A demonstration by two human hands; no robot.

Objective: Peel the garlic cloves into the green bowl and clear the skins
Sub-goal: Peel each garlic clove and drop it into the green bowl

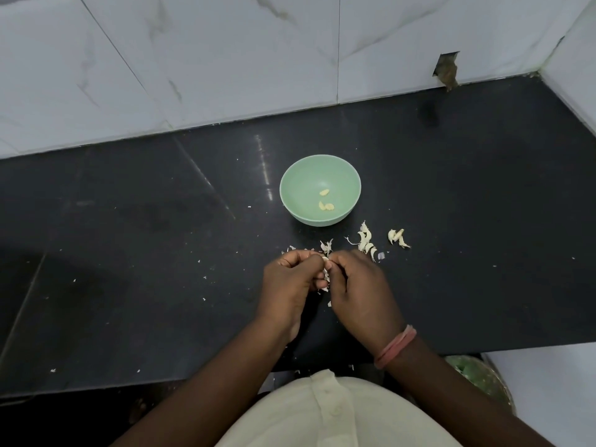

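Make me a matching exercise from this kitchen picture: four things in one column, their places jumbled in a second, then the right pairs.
Things
1. peeled cloves
2. garlic clove
3. pile of skins
4. pink band

Places
A. on the right wrist
B. inside the green bowl
C. pinched between the left hand and right hand
D. on the black counter, just right of the bowl's near side

Pairs: 1-B, 2-C, 3-D, 4-A
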